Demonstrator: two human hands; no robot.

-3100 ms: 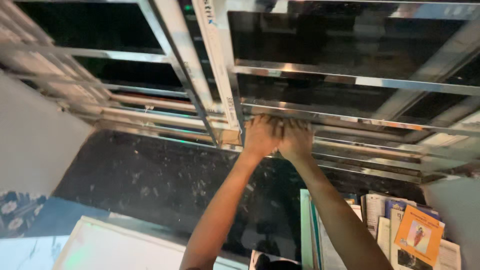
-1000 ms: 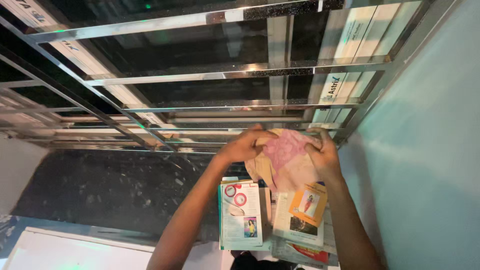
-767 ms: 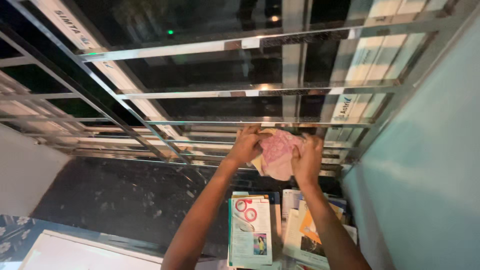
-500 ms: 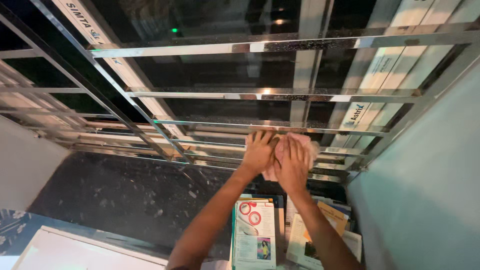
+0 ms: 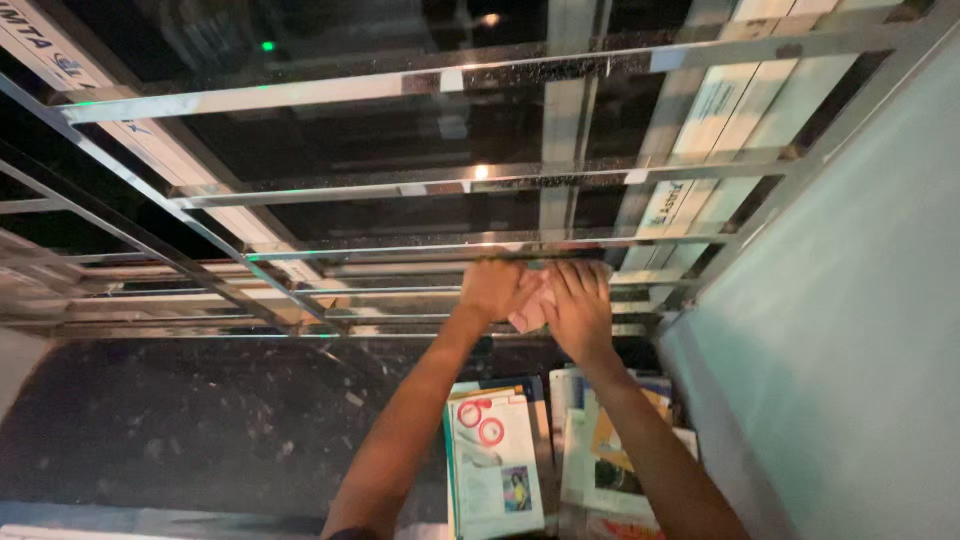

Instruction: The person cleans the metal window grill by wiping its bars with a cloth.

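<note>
Your left hand [image 5: 497,290] curls its fingers over a crumpled pink cloth [image 5: 530,312], gripping it against the shiny steel window bar [image 5: 400,245]. Your right hand [image 5: 578,305] lies flat on the cloth, fingers [image 5: 580,278] slightly spread, pressing it. Magazines [image 5: 497,465] lie below your wrists.

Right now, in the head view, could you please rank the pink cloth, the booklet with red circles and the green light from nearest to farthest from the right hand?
1. Pink cloth: under the right hand, touching it.
2. Booklet with red circles: below, on the dark sill.
3. Green light: far upper left, beyond the grille bars.
</note>
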